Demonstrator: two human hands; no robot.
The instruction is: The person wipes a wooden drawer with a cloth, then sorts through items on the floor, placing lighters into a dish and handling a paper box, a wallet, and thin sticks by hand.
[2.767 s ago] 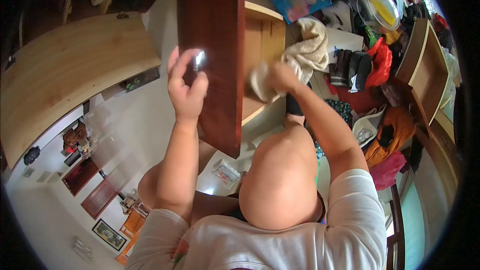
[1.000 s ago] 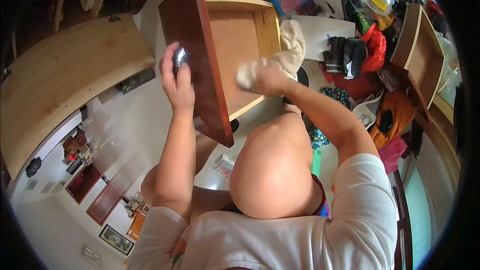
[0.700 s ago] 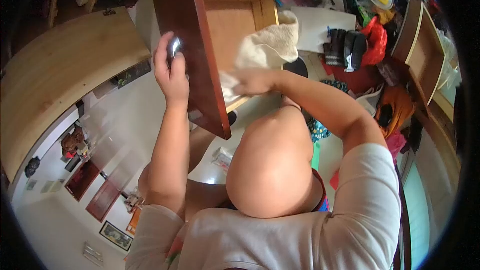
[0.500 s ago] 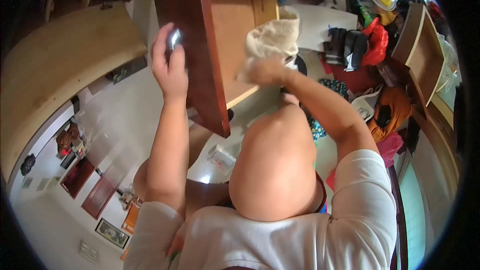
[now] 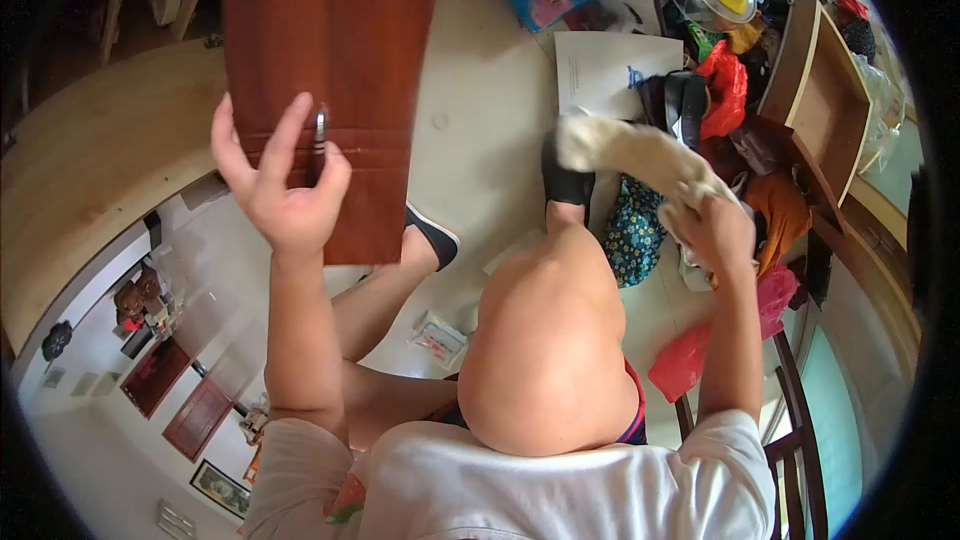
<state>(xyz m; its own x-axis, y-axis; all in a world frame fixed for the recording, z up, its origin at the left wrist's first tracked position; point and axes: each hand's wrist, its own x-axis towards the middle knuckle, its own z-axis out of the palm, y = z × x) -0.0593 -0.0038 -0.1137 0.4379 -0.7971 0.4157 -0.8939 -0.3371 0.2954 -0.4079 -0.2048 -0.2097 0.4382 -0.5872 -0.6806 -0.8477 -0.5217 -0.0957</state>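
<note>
My left hand (image 5: 290, 185) is at the metal drawer handle (image 5: 320, 130), with thumb and forefinger on either side of it and the other fingers spread. The handle sits on a reddish-brown drawer front (image 5: 375, 70), which faces me upright above the floor and hides the drawer's box. Out to the right, my right hand (image 5: 722, 230) is closed on one end of a cream cloth (image 5: 640, 152). The cloth stretches leftward from the fist, blurred by motion, over my right shoe (image 5: 567, 175).
A wooden cabinet top (image 5: 110, 155) runs along the left. A second drawer (image 5: 825, 100) stands at the right beside a red plastic bag (image 5: 722, 90), an orange cloth (image 5: 780, 215) and a floral cloth (image 5: 632, 235). A white sheet (image 5: 600, 70) lies on the floor ahead.
The drawer has turned, so its front now faces me and its inside is hidden. My left hand shifted left and down. My right hand carried the cream cloth rightward from the drawer.
</note>
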